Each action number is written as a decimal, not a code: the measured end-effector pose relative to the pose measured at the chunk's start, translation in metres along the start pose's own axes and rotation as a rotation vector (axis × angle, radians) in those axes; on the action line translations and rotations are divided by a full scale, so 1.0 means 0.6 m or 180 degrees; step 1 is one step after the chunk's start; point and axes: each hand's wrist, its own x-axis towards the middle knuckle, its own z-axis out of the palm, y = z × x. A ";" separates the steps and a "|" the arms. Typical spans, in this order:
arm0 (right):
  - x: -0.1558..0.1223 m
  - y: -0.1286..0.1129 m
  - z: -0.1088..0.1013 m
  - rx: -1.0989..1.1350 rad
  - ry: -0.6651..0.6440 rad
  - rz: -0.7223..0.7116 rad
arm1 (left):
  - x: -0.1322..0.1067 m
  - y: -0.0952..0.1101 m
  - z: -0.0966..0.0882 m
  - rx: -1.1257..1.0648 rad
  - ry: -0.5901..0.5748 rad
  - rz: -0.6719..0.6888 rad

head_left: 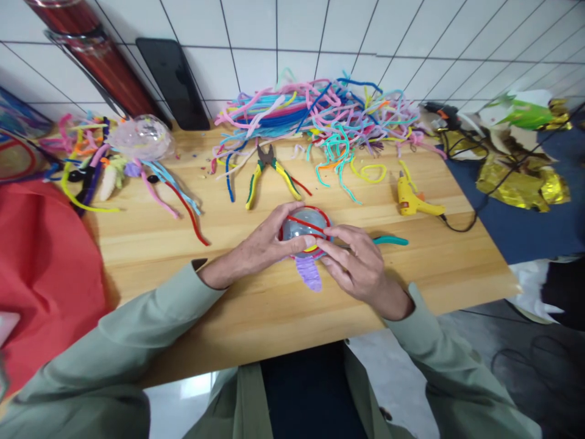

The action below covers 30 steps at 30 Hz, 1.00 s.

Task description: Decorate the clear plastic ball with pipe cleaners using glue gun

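Clear plastic dome [298, 231], red-rimmed, held by left hand [265, 239]; right hand [359, 261] pinching its red strip [305, 223]. Left beyond dome: tall red metallic flask [112, 66].

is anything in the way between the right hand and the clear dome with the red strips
Nothing visible is: the right hand has its fingertips at the clear dome, while the left hand grips its left side. The pliers lie beyond the dome and the teal handle to the right, neither between them.
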 end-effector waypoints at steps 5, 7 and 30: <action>0.002 0.001 0.002 -0.0070 0.0084 -0.0086 | 0.001 0.004 -0.004 0.0100 -0.0153 -0.0030; 0.002 0.002 0.002 -0.0057 0.0073 -0.0064 | 0.001 0.003 -0.003 0.0050 -0.0188 0.0022; -0.139 0.061 -0.105 -0.1397 -0.1450 0.0904 | 0.003 -0.007 0.011 0.0147 0.0133 0.0019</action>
